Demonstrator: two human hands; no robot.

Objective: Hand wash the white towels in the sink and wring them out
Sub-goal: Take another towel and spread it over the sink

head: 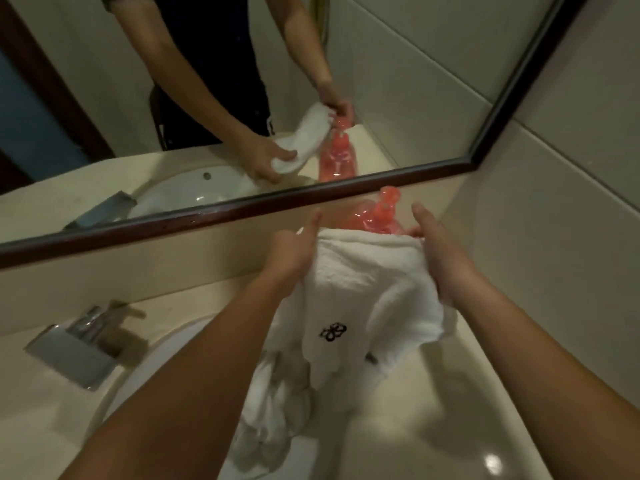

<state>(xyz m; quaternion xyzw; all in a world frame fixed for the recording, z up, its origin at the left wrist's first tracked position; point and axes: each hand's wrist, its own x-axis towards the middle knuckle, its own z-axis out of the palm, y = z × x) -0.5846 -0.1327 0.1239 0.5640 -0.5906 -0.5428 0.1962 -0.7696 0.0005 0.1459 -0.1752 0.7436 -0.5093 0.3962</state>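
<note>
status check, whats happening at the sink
Left hand and right hand both grip one towel, held up. Second towel lies in the sink. Soap bottle just behind.

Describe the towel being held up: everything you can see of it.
The held towel is white, soft terry-like cloth, bunched in folds, with a small dark embroidered logo on its hanging front. The left hand and right hand each hold an upper end, keeping it up above the countertop, in front of a pink bottle. Its lower folds droop toward a second towel heaped below; contact there is unclear.
</note>
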